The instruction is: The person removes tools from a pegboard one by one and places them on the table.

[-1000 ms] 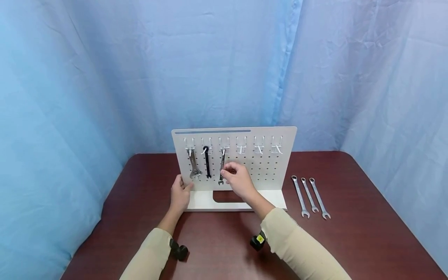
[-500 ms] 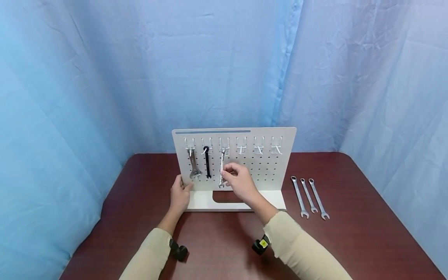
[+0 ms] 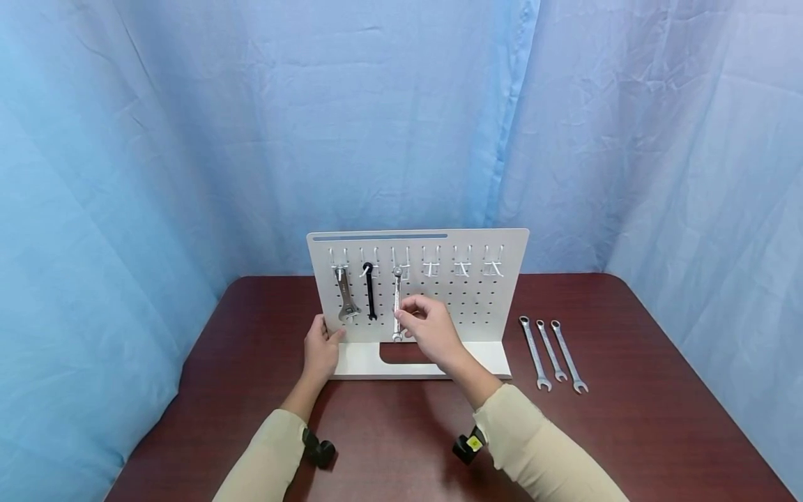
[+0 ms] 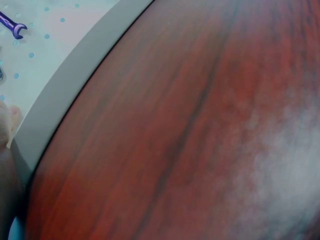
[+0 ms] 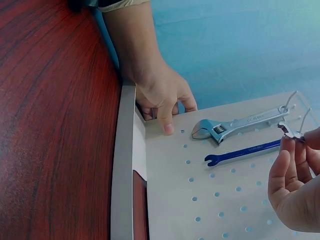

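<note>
My right hand (image 3: pixel 431 329) pinches a silver combination wrench (image 3: pixel 397 296) near its lower, open end. The ring end is up at the third hook of the white pegboard (image 3: pixel 516 245); I cannot tell whether it sits on that hook. In the right wrist view, the open end (image 5: pixel 289 132) sticks out past the fingertips. My left hand (image 3: pixel 321 353) holds the board's lower left edge, thumb on the front face. Left of the held wrench hang an adjustable wrench (image 3: pixel 345 294) and a dark wrench (image 3: pixel 371 293), which looks blue in the right wrist view (image 5: pixel 242 153).
Several white hooks line the board, among them the fourth (image 3: pixel 431 268), fifth (image 3: pixel 463 268) and sixth (image 3: pixel 493 268). Three silver combination wrenches (image 3: pixel 535 353) lie right of the board on the dark red table (image 3: pixel 401 432). Blue curtains (image 3: pixel 401 125) surround the table.
The wrench's lower end has swung out from the board toward me, and its upper end has shifted slightly left. My right hand keeps its pinch. My left hand stays on the board's edge.
</note>
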Demonstrator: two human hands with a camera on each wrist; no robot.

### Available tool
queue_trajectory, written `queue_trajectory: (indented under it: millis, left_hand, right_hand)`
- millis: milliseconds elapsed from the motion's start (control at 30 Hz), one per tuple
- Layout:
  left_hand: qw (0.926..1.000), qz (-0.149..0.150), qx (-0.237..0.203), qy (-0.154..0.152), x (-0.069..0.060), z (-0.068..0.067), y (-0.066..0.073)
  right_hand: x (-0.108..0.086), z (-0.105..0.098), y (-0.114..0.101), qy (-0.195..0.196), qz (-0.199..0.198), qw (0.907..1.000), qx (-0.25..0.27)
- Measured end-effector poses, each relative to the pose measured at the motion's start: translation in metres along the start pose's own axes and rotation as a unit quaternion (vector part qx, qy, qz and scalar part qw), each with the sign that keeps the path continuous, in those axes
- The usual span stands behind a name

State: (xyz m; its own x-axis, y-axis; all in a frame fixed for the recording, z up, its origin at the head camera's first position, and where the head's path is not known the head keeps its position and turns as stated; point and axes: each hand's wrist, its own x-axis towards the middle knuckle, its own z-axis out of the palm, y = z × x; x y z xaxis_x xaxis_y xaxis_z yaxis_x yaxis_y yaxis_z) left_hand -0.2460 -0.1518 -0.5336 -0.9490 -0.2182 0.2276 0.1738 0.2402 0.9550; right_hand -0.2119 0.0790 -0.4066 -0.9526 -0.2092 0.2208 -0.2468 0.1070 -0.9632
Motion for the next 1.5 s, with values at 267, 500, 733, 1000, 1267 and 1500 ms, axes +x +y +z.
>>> queue_trajectory:
  millis: [267,500,733,1000,1267,1500]
  left_hand:
    - [1.0,0.001,-0.004,0.001,0.001,-0.001,0.0]
    - [0.9999,-0.012,-0.002,-0.005,-0.001,-0.001,0.002]
    - [0.9999,-0.011,0.003,-0.003,-0.001,-0.001,-0.003]
    - [0.9999,-0.012,0.007,-0.006,0.0,-0.001,-0.001]
    - [0.9997,-0.02,0.01,0.004,0.001,-0.004,-0.001]
    - [0.9998,-0.017,0.004,-0.006,0.001,-0.001,-0.001]
  right_hand:
    - [-0.004,0.0,-0.003,-0.004,-0.009,1.0,-0.003]
    - [-0.011,-0.001,-0.007,-0.006,-0.018,0.9998,-0.003]
    - [-0.026,-0.01,-0.011,-0.009,-0.014,0.9998,0.005]
    - [-0.049,-0.06,0.003,0.002,-0.012,0.9994,-0.031]
    - [-0.067,-0.121,0.026,0.029,0.03,0.9923,-0.117]
    - [-0.076,-0.176,0.05,0.067,0.113,0.9747,-0.181]
